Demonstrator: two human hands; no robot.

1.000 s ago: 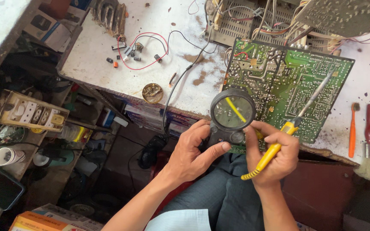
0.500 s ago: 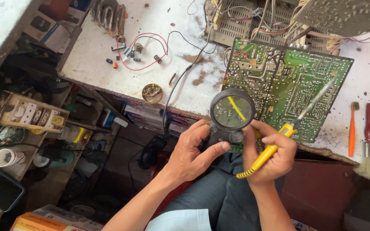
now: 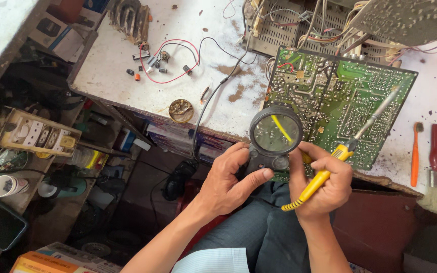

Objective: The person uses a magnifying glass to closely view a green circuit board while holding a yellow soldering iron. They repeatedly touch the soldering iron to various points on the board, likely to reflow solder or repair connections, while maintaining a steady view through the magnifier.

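My left hand [image 3: 228,182] grips the dark handle of a round magnifying glass [image 3: 275,134], held over the near left edge of a green circuit board [image 3: 340,101]. My right hand [image 3: 322,184] holds a yellow-handled soldering iron [image 3: 347,146]; its metal shaft points up and right across the board, and its fingertips also touch the magnifier's base. The board lies solder side up on the white workbench [image 3: 127,76]. A yellow streak shows through the lens.
A round tin of flux [image 3: 181,110] sits near the bench edge, with red and black wires [image 3: 173,58] and small parts behind it. An orange brush [image 3: 416,151], pliers and a screwdriver lie at right. A socket board [image 3: 36,134] and cups sit on the low shelf left.
My right hand has shifted slightly left and down with the soldering iron, closer to the magnifier. The left hand and lens stay almost still.
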